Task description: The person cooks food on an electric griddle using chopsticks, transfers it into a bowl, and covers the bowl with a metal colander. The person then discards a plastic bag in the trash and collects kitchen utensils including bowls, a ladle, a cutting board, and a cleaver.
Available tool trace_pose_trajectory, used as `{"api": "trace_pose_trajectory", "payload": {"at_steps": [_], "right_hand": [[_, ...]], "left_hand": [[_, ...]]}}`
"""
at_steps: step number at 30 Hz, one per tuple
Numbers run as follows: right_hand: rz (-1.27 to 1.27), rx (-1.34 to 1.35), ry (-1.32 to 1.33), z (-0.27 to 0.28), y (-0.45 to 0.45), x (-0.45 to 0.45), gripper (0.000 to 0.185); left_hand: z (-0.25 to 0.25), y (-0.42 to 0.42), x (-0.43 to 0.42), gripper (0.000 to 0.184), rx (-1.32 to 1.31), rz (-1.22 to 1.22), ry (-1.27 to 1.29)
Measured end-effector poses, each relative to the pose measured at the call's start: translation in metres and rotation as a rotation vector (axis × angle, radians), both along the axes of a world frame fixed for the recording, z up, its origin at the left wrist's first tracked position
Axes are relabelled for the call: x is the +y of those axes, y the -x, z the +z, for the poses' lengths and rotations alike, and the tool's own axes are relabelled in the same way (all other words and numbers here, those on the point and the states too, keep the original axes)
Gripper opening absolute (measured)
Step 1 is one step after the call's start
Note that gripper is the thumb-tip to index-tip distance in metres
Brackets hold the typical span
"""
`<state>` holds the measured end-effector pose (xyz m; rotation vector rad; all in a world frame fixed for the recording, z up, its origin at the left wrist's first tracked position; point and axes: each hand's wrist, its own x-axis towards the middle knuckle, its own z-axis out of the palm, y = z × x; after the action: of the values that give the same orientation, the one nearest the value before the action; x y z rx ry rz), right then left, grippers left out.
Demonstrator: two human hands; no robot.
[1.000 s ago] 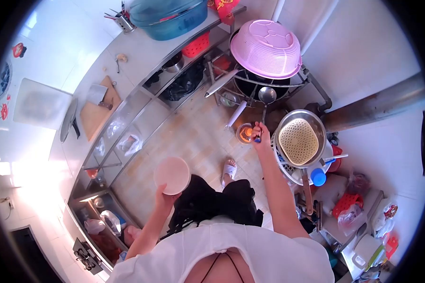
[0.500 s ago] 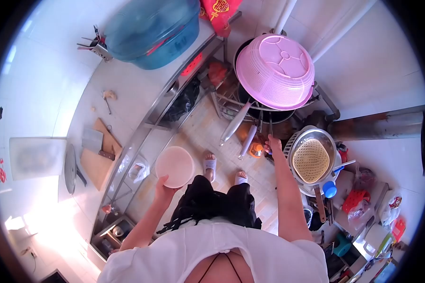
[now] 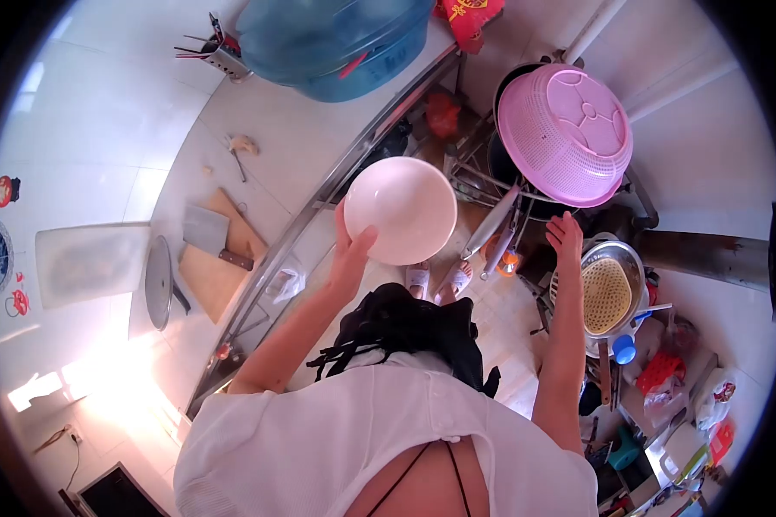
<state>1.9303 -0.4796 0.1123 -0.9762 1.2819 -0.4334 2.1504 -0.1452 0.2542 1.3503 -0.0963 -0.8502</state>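
Observation:
My left hand [image 3: 352,252] grips the rim of a pale, empty bowl [image 3: 402,211], thumb inside it, over the floor in front of me. My right hand [image 3: 566,234] is stretched out with nothing visible in it, just below the pink basket [image 3: 569,133]. That basket lies upside down over a dark pan on a metal rack. Two long pan handles [image 3: 493,222] point down from the rack, to the left of my right hand. The ladle cannot be made out.
A metal pan with a yellow strainer [image 3: 606,295] stands right of my right forearm, near a blue cap [image 3: 623,349]. On the left counter are a cleaver [image 3: 205,227], a cutting board [image 3: 207,280] and a lid [image 3: 159,283]. A teal tub [image 3: 379,60] sits farther back.
The bowl in my left hand has moved up and to the right. My right hand has let go of the ladle. My feet are closer together, and the view has shifted.

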Motion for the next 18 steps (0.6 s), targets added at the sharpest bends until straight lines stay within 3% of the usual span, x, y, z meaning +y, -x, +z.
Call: {"api": "trace_pose_trajectory", "payload": {"at_steps": [2,6,11,15,18], "right_hand": [[0.010,0.018,-0.067,-0.002,-0.007,-0.011,0.050],[-0.008,-0.136,-0.127,-0.004,-0.010,-0.016,0.043],[0.007,-0.106,-0.143,0.013,-0.017,-0.018,0.041],[0.226,-0.047,-0.290,0.015,-0.009,-0.013,0.046],[0.421,-0.145,-0.302,0.057,-0.012,0.015,0.050]], "left_hand": [[0.024,-0.001,-0.023,0.081,-0.134,-0.011,0.036],[0.051,-0.002,-0.048,0.088,-0.150,-0.128,0.155],[0.087,0.007,-0.078,0.091,-0.123,-0.146,0.342],[0.098,0.009,-0.091,0.085,-0.072,-0.207,0.416],[0.089,0.006,-0.099,0.084,0.030,-0.178,0.481]]}}
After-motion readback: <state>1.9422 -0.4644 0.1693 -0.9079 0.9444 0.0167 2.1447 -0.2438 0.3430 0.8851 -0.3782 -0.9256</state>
